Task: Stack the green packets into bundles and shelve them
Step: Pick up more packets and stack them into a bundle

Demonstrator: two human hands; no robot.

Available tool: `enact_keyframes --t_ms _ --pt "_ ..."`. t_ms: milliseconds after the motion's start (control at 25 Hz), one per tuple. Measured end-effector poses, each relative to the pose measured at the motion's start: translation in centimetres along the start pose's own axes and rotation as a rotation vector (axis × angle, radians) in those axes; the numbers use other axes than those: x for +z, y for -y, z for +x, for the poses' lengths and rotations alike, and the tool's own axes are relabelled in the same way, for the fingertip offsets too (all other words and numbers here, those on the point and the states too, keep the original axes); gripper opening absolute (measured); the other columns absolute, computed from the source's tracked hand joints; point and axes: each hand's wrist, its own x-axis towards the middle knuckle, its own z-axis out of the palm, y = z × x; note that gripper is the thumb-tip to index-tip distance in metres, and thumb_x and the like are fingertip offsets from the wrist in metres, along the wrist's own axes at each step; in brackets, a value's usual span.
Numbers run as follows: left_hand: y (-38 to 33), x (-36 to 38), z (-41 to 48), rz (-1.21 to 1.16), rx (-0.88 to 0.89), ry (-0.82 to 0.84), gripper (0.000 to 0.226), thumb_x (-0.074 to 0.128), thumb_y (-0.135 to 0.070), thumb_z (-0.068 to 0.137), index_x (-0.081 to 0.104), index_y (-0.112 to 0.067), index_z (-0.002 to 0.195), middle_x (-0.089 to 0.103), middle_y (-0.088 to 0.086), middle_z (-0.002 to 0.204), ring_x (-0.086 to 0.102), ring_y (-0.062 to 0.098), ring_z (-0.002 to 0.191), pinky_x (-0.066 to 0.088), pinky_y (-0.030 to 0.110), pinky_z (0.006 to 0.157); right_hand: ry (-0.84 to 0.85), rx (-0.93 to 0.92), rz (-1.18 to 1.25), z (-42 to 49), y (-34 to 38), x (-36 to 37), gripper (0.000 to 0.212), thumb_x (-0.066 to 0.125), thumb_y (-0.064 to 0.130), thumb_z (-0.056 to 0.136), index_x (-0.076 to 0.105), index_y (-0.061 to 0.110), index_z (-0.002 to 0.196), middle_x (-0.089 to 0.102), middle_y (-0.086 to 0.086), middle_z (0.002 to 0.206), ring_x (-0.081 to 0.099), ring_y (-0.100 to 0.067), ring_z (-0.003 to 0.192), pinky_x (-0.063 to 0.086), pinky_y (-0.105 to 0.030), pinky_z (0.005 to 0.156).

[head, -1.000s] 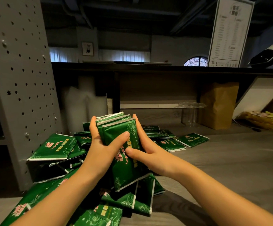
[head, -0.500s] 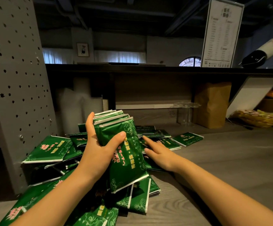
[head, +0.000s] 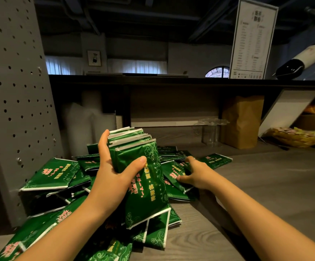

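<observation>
My left hand (head: 113,170) grips an upright bundle of green packets (head: 143,178), thumb across the front and fingers behind. The bundle's lower end stands on the heap. Just to its right, my right hand (head: 194,173) pinches a loose green packet (head: 173,178) lying on the pile, thumb on top and fingers curled at its far edge. Many loose green packets (head: 49,174) with pink and yellow print are scattered over the grey wooden counter (head: 265,194), from the left pillar to a single packet (head: 216,160) further right.
A grey perforated pillar (head: 15,91) stands at left. A dark shelf (head: 171,80) runs overhead, bearing a menu sign (head: 253,38) and a bottle (head: 301,61). Under it stand a brown paper bag (head: 242,121), clear cups (head: 209,132) and a white board (head: 288,110).
My right hand let go of the bundle, moved right and down to the pile, and now pinches a loose packet. My left hand keeps the bundle upright, raised slightly.
</observation>
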Motion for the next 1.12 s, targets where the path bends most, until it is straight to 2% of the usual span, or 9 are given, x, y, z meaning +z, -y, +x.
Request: enact_keyframes --t_ms 80,160,280,400,520,680,880,1000,1120 --pt "-0.1 -0.1 -0.2 0.004 0.001 0.002 0.096 0.068 -0.026 0.069 0.009 -0.05 0.141 0.054 -0.019 0.114 0.062 -0.007 0.091 0.049 0.006 0.06 0.041 0.025 0.063 -0.4 0.1 -0.9 0.093 0.07 0.035 0.082 0.012 0.01 0.15 0.033 -0.011 0.151 0.038 -0.028 0.133 0.035 -0.034 0.105" --pt "-0.3 0.0 -0.3 0.008 0.001 0.007 0.097 0.067 -0.03 0.065 0.009 -0.053 0.139 0.054 -0.019 0.116 0.061 -0.004 0.094 0.05 0.008 0.06 0.065 0.056 0.126 -0.2 -0.7 -1.8 0.092 0.074 0.029 0.08 0.018 0.008 0.149 0.038 -0.011 0.147 0.042 -0.027 0.131 0.036 -0.034 0.106" --pt "-0.4 0.3 -0.1 0.002 0.014 -0.004 0.091 0.066 -0.017 0.076 0.01 -0.047 0.142 0.054 -0.017 0.112 0.062 -0.012 0.082 0.048 0.006 0.056 0.059 0.056 0.33 -0.1 -1.3 -2.8 0.043 0.071 0.013 0.082 0.053 0.006 0.121 0.062 -0.009 0.114 0.061 -0.021 0.099 0.051 -0.034 0.088" --pt "-0.5 0.2 0.2 -0.012 0.017 -0.058 0.087 0.063 -0.009 0.081 0.012 -0.042 0.143 0.056 -0.014 0.107 0.063 -0.012 0.074 0.048 0.006 0.053 -0.074 -0.082 0.614 -0.5 -0.5 -3.0 0.017 0.058 0.007 0.09 0.057 0.014 0.105 0.065 -0.011 0.11 0.062 -0.017 0.089 0.053 -0.028 0.075" --pt "-0.2 -0.3 0.7 -0.024 -0.011 -0.095 0.085 0.063 -0.012 0.081 0.013 -0.04 0.143 0.057 -0.012 0.106 0.065 -0.007 0.076 0.052 0.014 0.061 -0.178 -0.201 0.889 -1.8 1.3 -3.5 0.016 0.054 0.005 0.091 0.057 0.018 0.099 0.066 -0.009 0.103 0.064 -0.02 0.087 0.053 -0.032 0.078" --pt "0.0 -0.9 1.5 -0.075 -0.091 -0.138 0.085 0.065 -0.019 0.082 0.012 -0.042 0.144 0.058 -0.004 0.116 0.062 0.01 0.095 0.048 0.03 0.077 0.048 -0.35 1.116 -4.2 4.5 -3.3 0.027 0.052 0.001 0.089 0.059 0.02 0.107 0.072 -0.003 0.089 0.069 -0.021 0.077 0.057 -0.035 0.07" --pt "0.7 -1.2 1.8 -0.078 -0.143 -0.212 0.086 0.064 -0.041 0.079 0.008 -0.044 0.144 0.054 0.002 0.128 0.059 0.018 0.105 0.047 0.036 0.087 0.093 -0.468 0.934 -5.7 7.1 -0.3 0.035 0.054 0.005 0.091 0.054 0.035 0.108 0.069 0.004 0.104 0.067 -0.015 0.097 0.054 -0.035 0.09" --pt "0.7 -1.1 1.8 -0.04 -0.153 -0.217 0.077 0.045 -0.05 0.089 -0.003 -0.037 0.148 0.049 -0.001 0.125 0.053 0.018 0.108 0.041 0.035 0.093 0.039 -0.524 0.841 -5.8 7.7 1.3 0.037 0.057 0.011 0.091 0.05 0.037 0.116 0.065 0.006 0.113 0.063 -0.008 0.103 0.052 -0.027 0.09" --pt "0.8 -1.0 1.9 0.008 -0.105 -0.202 0.092 0.035 -0.075 0.074 -0.008 -0.037 0.147 0.045 -0.003 0.133 0.046 0.015 0.118 0.033 0.036 0.106 0.063 -0.574 0.812 -5.9 8.0 2.2 0.051 0.057 0.015 0.092 0.038 0.035 0.135 0.058 0.007 0.123 0.059 -0.001 0.108 0.05 -0.022 0.091"
